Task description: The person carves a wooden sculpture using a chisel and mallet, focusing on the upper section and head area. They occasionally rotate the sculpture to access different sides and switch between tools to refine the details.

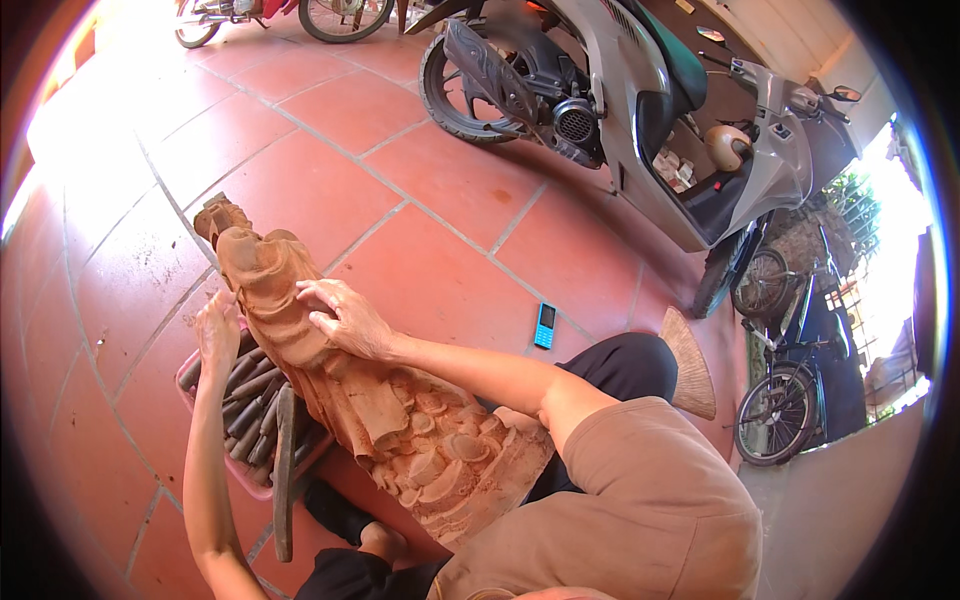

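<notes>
A carved wooden statue (300, 300) lies slanting across my lap, its narrow end pointing to the far left and its wide, knobbly base near my body. My right hand (350, 318) rests on the upper folds of the carving, fingers spread and slightly bent. Beside the statue's left edge, my left hand (217, 328) is closed, with the fingers curled in; anything inside it is hidden. Just below that hand stands a pink basket (256, 487) packed with several dark wooden-handled tools (258, 405). A long wooden bar (285, 480) leans over the basket's near side.
On the red tiled floor (420, 270) lies a blue keypad phone (544, 326), right of the statue. A woven fan-shaped thing (690, 368) is by my knee. A grey scooter (640, 110) stands beyond, with a bicycle (785, 400) at right and a red motorbike (270, 12) at the back.
</notes>
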The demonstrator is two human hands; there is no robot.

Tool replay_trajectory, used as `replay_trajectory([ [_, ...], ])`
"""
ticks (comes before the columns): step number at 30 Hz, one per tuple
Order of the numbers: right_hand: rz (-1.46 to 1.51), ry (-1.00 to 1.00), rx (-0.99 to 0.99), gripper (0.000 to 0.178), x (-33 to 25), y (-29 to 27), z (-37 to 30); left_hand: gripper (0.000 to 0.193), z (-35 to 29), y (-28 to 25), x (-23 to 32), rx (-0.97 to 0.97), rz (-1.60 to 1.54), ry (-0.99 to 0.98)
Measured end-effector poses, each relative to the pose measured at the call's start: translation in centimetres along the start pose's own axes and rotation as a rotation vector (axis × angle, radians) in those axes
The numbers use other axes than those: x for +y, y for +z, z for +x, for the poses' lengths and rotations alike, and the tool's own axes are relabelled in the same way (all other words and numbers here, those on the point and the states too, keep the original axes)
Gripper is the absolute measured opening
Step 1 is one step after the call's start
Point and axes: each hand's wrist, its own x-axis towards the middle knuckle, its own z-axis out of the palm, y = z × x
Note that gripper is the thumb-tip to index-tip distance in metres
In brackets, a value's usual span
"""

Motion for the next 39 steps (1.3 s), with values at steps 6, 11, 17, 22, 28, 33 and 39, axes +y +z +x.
replay_trajectory([
  [6,-0.021,-0.059,-0.014,0.026,-0.2,0.3,1.1,0.011,2.5,-1.7,-4.6,-0.053,-0.039,-0.27],
  [11,0.061,-0.035,-0.019,0.026,0.5,1.4,1.4,0.014,1.7,1.5,-2.1,0.092,-0.064,-0.164],
  [17,0.128,0.125,-0.081,0.027,-0.6,0.9,0.7,0.02,-0.8,-2.3,1.9,-0.128,-0.123,-0.177],
  [22,0.14,0.153,-0.147,0.029,-0.9,1.1,0.9,0.026,1.3,-2.6,0.6,-0.033,-0.103,-0.4],
  [28,0.141,0.168,-0.16,0.03,-1.0,0.7,1.1,0.025,0.7,-0.9,1.7,-0.038,-0.062,-0.299],
  [33,0.118,0.138,-0.11,0.028,-0.8,0.8,1.1,0.027,-0.9,-3.4,2.3,-0.158,-0.202,-0.294],
  [39,0.106,0.125,-0.123,0.029,-0.7,1.2,1.1,0.025,2.3,-1.8,0.9,0.046,0.048,-0.284],
])
